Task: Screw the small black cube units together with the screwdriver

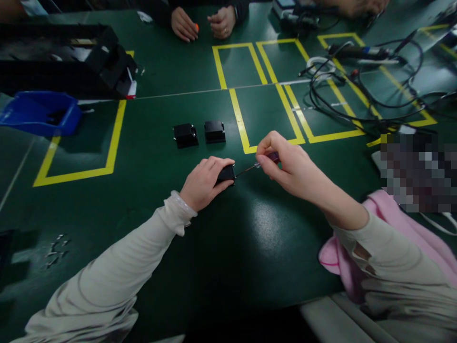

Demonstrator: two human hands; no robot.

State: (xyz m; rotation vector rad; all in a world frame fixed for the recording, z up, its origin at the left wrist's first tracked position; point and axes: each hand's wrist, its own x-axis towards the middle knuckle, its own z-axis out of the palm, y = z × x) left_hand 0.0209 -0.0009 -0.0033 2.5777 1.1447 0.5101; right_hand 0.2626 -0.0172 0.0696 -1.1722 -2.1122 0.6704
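My left hand (pixel 204 183) is closed around a small black box (pixel 226 173) that rests on the green table (pixel 250 247). My right hand (pixel 283 164) pinches a small screwdriver (pixel 257 165) with a dark red handle. Its thin shaft points left, and the tip touches the right side of the box. Two more black boxes (pixel 185 135) (pixel 214 131) sit side by side a little farther back on the table.
A blue bin (pixel 39 113) and a black tray (pixel 64 57) stand at the far left. Several small screws (pixel 55 250) lie near the left edge. Tangled cables (pixel 357 90) cover the far right. Another person's hands (pixel 203 23) rest at the far edge. Pink cloth (pixel 392 224) lies at my right.
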